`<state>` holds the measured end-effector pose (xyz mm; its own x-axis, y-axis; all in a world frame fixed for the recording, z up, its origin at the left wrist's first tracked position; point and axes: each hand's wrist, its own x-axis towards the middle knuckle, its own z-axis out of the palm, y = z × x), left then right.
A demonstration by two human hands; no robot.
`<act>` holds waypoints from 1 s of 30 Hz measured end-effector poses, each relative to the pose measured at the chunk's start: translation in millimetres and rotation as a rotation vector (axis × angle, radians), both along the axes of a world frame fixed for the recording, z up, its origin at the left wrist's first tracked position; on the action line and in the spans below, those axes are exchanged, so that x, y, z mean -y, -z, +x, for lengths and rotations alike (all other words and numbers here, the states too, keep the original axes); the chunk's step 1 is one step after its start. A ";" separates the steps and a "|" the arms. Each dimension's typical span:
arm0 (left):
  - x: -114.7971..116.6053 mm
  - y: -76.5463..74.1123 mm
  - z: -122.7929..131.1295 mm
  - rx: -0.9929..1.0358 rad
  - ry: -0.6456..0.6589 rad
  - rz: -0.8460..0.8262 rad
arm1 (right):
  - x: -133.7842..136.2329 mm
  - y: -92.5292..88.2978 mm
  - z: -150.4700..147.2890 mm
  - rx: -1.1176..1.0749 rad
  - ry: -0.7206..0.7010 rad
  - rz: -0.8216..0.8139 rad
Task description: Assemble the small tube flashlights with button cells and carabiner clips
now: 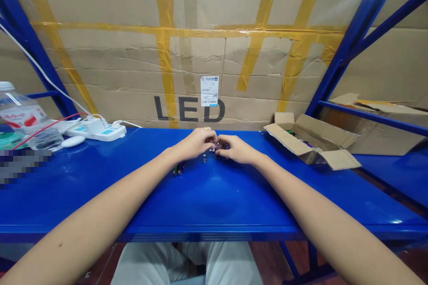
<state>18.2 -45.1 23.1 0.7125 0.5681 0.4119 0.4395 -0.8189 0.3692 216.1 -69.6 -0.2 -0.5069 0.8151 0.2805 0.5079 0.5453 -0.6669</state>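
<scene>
My left hand (199, 143) and my right hand (236, 148) meet just above the blue tabletop, fingers bent and fingertips nearly touching. Between them is a small shiny purplish piece (216, 146), mostly covered by the fingers and too small to name; both hands seem to pinch it. A tiny metallic part (205, 158) rests on the table below the left fingertips. Beside my left wrist lie a slim green tube (175, 169) and a slim purple tube (181, 168), both with metallic ends, partly hidden by the forearm.
An open cardboard box (301, 142) with small coloured items inside stands at the right. To the left are a white power strip (96, 130) with cables and a plastic bottle (26, 116). A large taped carton (133, 67) closes off the back of the blue table (214, 200).
</scene>
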 end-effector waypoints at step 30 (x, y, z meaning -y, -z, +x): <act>-10.4 -2.2 -17.7 -0.259 -0.051 0.103 | 1.3 -6.4 2.5 -0.011 0.006 -0.061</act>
<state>0.5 -34.7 25.3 0.7733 0.5703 0.2772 0.5496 -0.8208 0.1556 218.6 -70.9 6.2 -0.4988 0.8339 0.2363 0.5033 0.5006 -0.7043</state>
